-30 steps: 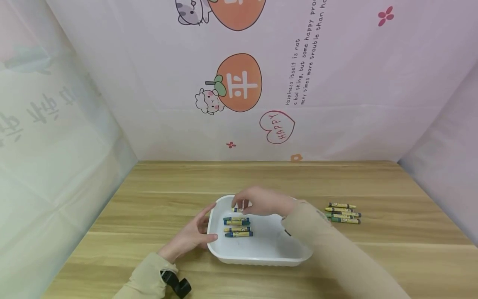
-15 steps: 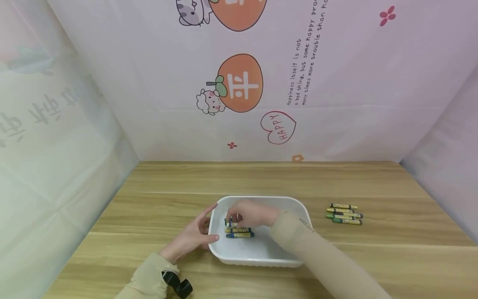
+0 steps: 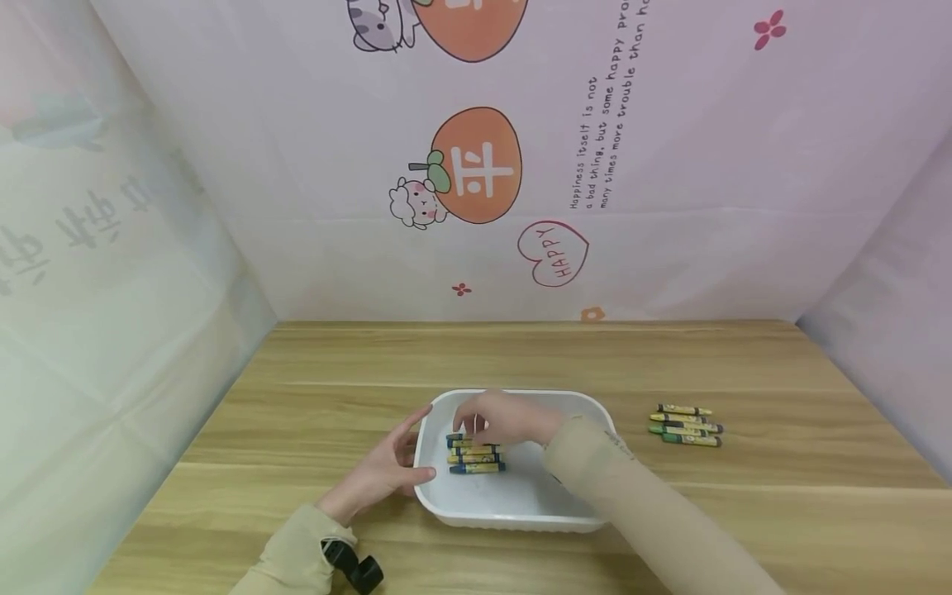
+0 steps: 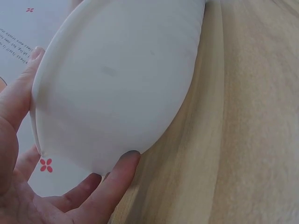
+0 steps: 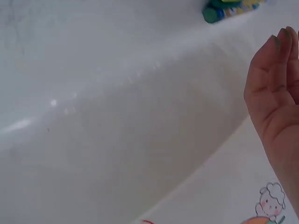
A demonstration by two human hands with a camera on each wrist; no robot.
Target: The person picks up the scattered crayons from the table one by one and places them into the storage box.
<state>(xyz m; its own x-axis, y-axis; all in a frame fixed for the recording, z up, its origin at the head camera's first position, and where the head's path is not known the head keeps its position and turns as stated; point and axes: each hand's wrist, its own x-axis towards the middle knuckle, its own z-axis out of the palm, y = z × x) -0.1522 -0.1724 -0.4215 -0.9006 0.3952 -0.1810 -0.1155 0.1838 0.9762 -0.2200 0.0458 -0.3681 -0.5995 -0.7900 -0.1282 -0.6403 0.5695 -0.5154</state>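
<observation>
A white plastic tray point(image 3: 521, 500) sits on the table, a row of several crayons point(image 3: 476, 459) lying side by side at its left end. The front crayon point(image 3: 478, 468) has a blue tip. My left hand point(image 3: 381, 471) holds the tray's left end; in the left wrist view its fingers point(image 4: 110, 186) press against the outer wall. My right hand point(image 3: 509, 417) is bent over the back of the row, thumb and fingers apart, with no crayon visible between them. In the right wrist view its fingertips are beside a green-tipped crayon point(image 5: 229, 10).
Another group of several crayons point(image 3: 687, 426), yellow and green among them, lies on the wooden table point(image 3: 781, 512) right of the tray. Behind the table hangs a printed cloth point(image 3: 669, 264); plain cloth walls flank both sides. A black strap device point(image 3: 353, 566) is on my left wrist.
My right hand brought a crayon forward from the back of the tray and let it go within the row, then drew slightly back. My left hand has stayed on the tray.
</observation>
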